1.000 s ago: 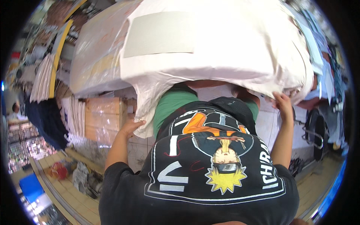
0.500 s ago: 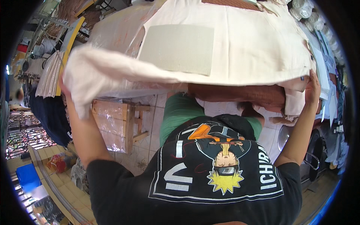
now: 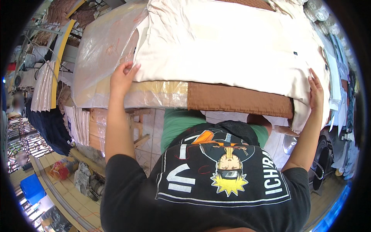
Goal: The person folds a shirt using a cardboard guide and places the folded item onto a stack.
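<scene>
A cream garment lies spread over the work table, its near edge overhanging a brown textured cover. Small dark tags show near its right end. At its left edge, my left hand has loosely curled fingers, the thumb apart from them and touching the cloth. My right hand rests by the right edge with fingers stretched along the fabric. The flat grey-beige sheet is hidden under the cloth; only a faint outline shows through.
Clear plastic covers the table's left part. The brown cover lines the near edge. Bagged folded clothes stand beside a yellow-edged board at left. Stacked garments crowd the right side. A wooden crate stands below.
The cream garment's lifted left part has come down flat, covering the grey-beige sheet. My left hand has moved right and inward; my right hand has shifted slightly nearer.
</scene>
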